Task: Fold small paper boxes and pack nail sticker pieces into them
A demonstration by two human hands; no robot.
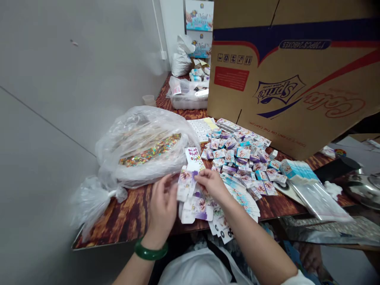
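My right hand [212, 185] is closed in a pinch on the right edge of a small white-and-purple printed carton [186, 183]. At the carton's left edge is my left hand [163, 202], its fingers bent and blurred; whether they grip it I cannot tell. A green bangle [151, 250] circles the left wrist. Below the carton lie flat purple-and-white carton blanks [196, 209]. A sheet of printed nail stickers [194, 156] shows just above it. Many folded small boxes [237, 154] lie heaped to the right, with fanned printed sheets [240, 196] in front of them.
A clear plastic bag [142, 118] of colourful glittery pieces stands at left, against the grey wall [74, 79]. A big cardboard carton [282, 51] rises behind the heap. Clear plastic sleeves [320, 200] overhang the table's right front. A plastic tub [188, 103] stands farther back. Another person's hand [310, 255] shows lower right.
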